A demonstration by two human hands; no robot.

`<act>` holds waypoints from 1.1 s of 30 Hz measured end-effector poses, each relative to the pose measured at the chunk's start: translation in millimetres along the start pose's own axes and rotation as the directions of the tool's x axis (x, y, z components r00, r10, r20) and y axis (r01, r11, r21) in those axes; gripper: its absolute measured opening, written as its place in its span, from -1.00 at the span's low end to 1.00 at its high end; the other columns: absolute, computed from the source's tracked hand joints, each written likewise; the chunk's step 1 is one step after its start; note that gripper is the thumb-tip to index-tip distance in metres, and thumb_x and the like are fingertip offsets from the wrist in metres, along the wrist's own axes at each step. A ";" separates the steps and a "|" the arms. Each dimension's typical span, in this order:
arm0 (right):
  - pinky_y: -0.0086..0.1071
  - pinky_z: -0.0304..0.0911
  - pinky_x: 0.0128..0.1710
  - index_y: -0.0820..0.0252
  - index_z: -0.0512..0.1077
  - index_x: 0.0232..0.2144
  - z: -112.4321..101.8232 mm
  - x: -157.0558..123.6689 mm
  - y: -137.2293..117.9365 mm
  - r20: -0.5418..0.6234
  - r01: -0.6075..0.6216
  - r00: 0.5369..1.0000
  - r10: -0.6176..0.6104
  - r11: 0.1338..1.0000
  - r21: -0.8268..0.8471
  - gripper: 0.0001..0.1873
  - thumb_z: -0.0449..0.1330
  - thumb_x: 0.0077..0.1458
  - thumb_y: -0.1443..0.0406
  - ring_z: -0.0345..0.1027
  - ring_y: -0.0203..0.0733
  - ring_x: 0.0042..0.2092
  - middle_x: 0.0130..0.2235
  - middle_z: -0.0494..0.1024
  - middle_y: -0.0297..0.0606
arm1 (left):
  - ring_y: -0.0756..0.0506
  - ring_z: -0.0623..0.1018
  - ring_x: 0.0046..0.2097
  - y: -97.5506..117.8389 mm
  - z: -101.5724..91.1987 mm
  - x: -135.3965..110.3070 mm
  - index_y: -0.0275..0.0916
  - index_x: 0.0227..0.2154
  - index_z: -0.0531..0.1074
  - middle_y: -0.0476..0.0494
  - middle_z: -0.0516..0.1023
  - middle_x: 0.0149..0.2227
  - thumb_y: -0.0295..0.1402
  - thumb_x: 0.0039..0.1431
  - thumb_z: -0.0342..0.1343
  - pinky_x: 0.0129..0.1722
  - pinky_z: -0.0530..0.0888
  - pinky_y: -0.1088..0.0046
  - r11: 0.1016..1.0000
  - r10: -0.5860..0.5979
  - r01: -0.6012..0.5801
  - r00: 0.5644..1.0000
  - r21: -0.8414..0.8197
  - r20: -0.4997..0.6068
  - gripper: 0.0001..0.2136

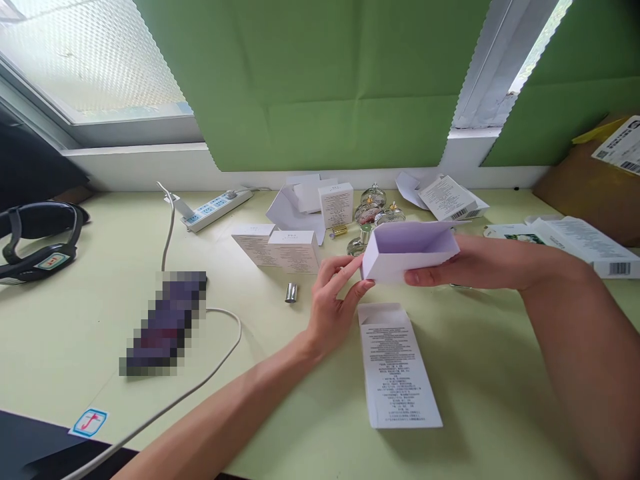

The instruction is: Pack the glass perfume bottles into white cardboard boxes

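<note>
In the head view, a small white paper box [387, 267] is held up over the table with its open top toward me, showing a pale inside. My right hand [445, 263] grips its right end, thumb on the front face. At its left edge, my left hand [340, 297] pinches the corner between thumb and fingers. Just below lies a white carton [397, 373] printed with lines of small text. Behind the held box stand several round glass bottles [373, 207], partly hidden by it. A silver cylindrical cap [291, 293] is left of my left hand.
White printed boxes [295, 250] stand behind the cap; more cartons [450, 199] lie by the wall. A power strip [217, 210], a cable [237, 333], a blurred phone [165, 323] and a black headset [43, 240] are left. A brown cardboard box [575, 180] sits far right.
</note>
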State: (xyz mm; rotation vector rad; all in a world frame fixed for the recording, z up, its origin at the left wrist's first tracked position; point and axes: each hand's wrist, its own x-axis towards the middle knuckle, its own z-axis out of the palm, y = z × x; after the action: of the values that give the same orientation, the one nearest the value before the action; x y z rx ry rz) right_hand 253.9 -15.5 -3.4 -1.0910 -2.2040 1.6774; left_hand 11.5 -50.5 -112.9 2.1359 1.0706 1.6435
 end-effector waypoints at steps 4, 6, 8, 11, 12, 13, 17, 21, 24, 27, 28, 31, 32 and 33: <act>-0.41 0.27 0.08 -0.35 0.26 0.22 -2.8 -2.7 1.9 -0.002 -0.055 0.998 0.055 0.998 -0.022 -0.43 0.25 0.22 0.24 0.28 -0.20 0.18 0.21 0.39 -0.51 | -0.07 0.50 -0.08 -0.1 0.5 -0.1 -0.08 0.08 0.48 -0.15 0.52 -0.10 -0.39 0.31 0.16 -0.11 0.52 0.35 1.000 -0.007 0.007 1.000 -0.010 0.018 -0.70; -0.41 0.26 0.08 -0.35 0.27 0.21 -2.7 -2.7 1.2 -0.010 -0.060 0.998 0.060 0.997 -0.045 -0.46 0.23 0.23 0.21 0.26 -0.19 0.19 0.21 0.37 -0.51 | -0.06 0.51 -0.10 -0.2 0.5 -0.1 -0.08 0.08 0.48 -0.15 0.51 -0.08 -0.39 0.31 0.15 -0.13 0.52 0.36 0.999 -0.023 0.024 0.999 -0.028 0.036 -0.70; -0.37 0.25 0.09 -0.32 0.27 0.21 -2.4 -2.8 -0.2 -0.012 -0.047 0.999 0.046 0.996 -0.072 -0.47 0.23 0.23 0.18 0.24 -0.16 0.19 0.20 0.36 -0.47 | -0.05 0.52 -0.11 -0.2 0.6 0.0 -0.09 0.07 0.48 -0.16 0.51 -0.07 -0.38 0.30 0.16 -0.14 0.53 0.37 0.998 -0.034 0.037 0.998 -0.047 0.053 -0.70; -0.33 0.29 -0.02 -0.21 0.34 0.14 -3.0 -4.8 -1.8 -0.032 -0.032 0.999 0.028 0.991 -0.131 -0.56 0.22 0.22 0.13 0.31 -0.10 0.08 0.07 0.45 -0.37 | -0.06 0.52 -0.09 -0.2 0.9 0.6 -0.10 0.08 0.47 -0.17 0.51 -0.06 -0.38 0.30 0.16 -0.14 0.53 0.38 0.997 -0.041 0.045 0.997 -0.061 0.071 -0.69; -0.32 0.30 -0.07 -0.17 0.38 0.09 -3.8 -6.0 -1.8 -0.041 -0.033 0.999 0.027 0.988 -0.150 -0.61 0.22 0.21 0.11 0.33 -0.09 0.03 0.01 0.47 -0.35 | -0.06 0.52 -0.07 -0.3 1.1 0.8 -0.10 0.09 0.46 -0.17 0.51 -0.05 -0.38 0.30 0.16 -0.13 0.52 0.37 0.997 -0.043 0.048 0.996 -0.061 0.080 -0.69; -0.31 0.30 -0.11 -0.14 0.40 0.04 -4.7 -7.5 -1.5 -0.051 -0.037 0.998 0.029 0.985 -0.169 -0.66 0.21 0.21 0.10 0.34 -0.08 -0.01 -0.03 0.48 -0.34 | -0.07 0.51 -0.06 -0.3 1.3 1.1 -0.10 0.10 0.45 -0.17 0.52 -0.05 -0.37 0.31 0.15 -0.13 0.52 0.37 0.997 -0.047 0.052 0.995 -0.061 0.092 -0.69; -0.32 0.29 -0.18 -0.12 0.45 -0.10 -8.7 -12.3 1.0 -0.099 -0.082 0.993 0.062 0.975 -0.205 -0.77 0.19 0.22 0.05 0.35 -0.09 -0.07 -0.10 0.49 -0.34 | -0.05 0.51 -0.09 -0.2 2.2 1.9 -0.12 0.07 0.46 -0.15 0.53 -0.07 -0.36 0.33 0.12 -0.17 0.50 0.39 0.994 -0.068 0.077 0.989 -0.071 0.132 -0.73; -0.33 0.33 -0.19 -0.14 0.48 -0.11 -9.1 -10.7 3.3 -0.111 -0.098 0.991 0.080 0.981 -0.170 -0.78 0.20 0.21 0.06 0.37 -0.10 -0.08 -0.11 0.51 -0.36 | -0.02 0.51 -0.13 0.8 2.8 1.9 -0.15 0.03 0.47 -0.15 0.53 -0.08 -0.39 0.34 0.11 -0.19 0.49 0.40 0.992 -0.060 0.074 0.989 -0.102 0.137 -0.76; -0.31 0.39 -0.16 -0.19 0.43 0.04 -7.8 -6.1 5.5 -0.098 -0.089 0.992 0.079 0.991 -0.099 -0.64 0.22 0.19 0.09 0.37 -0.09 -0.03 -0.01 0.51 -0.36 | -0.02 0.51 -0.14 1.5 2.8 1.7 -0.15 0.01 0.48 -0.16 0.53 -0.08 -0.39 0.34 0.11 -0.19 0.49 0.40 0.990 -0.084 0.100 0.985 -0.102 0.149 -0.78; -0.25 0.44 -0.07 -0.19 0.34 0.19 -6.7 -2.1 7.8 -0.063 -0.049 0.997 0.047 0.998 -0.026 -0.51 0.21 0.21 0.12 0.30 -0.03 0.12 0.14 0.43 -0.30 | -0.01 0.51 -0.15 1.9 2.7 2.1 -0.15 -0.02 0.49 -0.15 0.53 -0.09 -0.38 0.34 0.10 -0.20 0.49 0.41 0.988 -0.105 0.120 0.984 -0.099 0.145 -0.80; -0.23 0.45 -0.05 -0.18 0.32 0.21 -6.4 -1.3 8.2 -0.051 -0.029 0.998 0.028 1.000 -0.010 -0.49 0.20 0.22 0.13 0.26 -0.01 0.16 0.18 0.41 -0.28 | -0.01 0.51 -0.16 2.0 2.7 2.4 -0.15 -0.02 0.50 -0.15 0.53 -0.09 -0.38 0.35 0.10 -0.20 0.50 0.42 0.988 -0.106 0.121 0.984 -0.100 0.145 -0.80; -0.22 0.46 -0.03 -0.14 0.32 0.23 -5.9 -0.7 7.8 -0.028 -0.001 1.000 0.001 1.000 -0.002 -0.51 0.16 0.26 0.15 0.21 0.00 0.20 0.22 0.37 -0.26 | -0.01 0.51 -0.17 2.3 2.6 3.3 -0.15 -0.03 0.50 -0.15 0.54 -0.09 -0.37 0.35 0.10 -0.20 0.50 0.41 0.986 -0.105 0.123 0.983 -0.116 0.147 -0.81; -0.23 0.46 -0.04 -0.14 0.32 0.22 -6.0 -0.9 7.5 -0.027 -0.002 1.000 0.002 1.000 -0.012 -0.52 0.15 0.27 0.15 0.22 -0.02 0.19 0.22 0.37 -0.26 | -0.01 0.51 -0.17 2.4 2.4 3.6 -0.16 -0.03 0.50 -0.15 0.54 -0.09 -0.37 0.35 0.10 -0.20 0.49 0.42 0.985 -0.103 0.122 0.983 -0.123 0.150 -0.81; -0.24 0.46 -0.05 -0.15 0.31 0.23 -6.3 -1.4 7.2 -0.026 -0.007 1.000 0.007 1.000 -0.025 -0.52 0.15 0.27 0.15 0.24 -0.03 0.17 0.22 0.37 -0.27 | -0.01 0.51 -0.17 2.5 2.1 4.0 -0.16 -0.03 0.50 -0.16 0.54 -0.09 -0.37 0.34 0.10 -0.21 0.49 0.42 0.985 -0.100 0.120 0.983 -0.125 0.151 -0.80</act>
State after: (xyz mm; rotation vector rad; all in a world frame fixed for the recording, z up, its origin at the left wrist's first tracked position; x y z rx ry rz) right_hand 261.5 -10.9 -7.1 -1.1214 -2.2136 1.6338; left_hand 14.8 -49.1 -109.2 2.0365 0.9870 1.4445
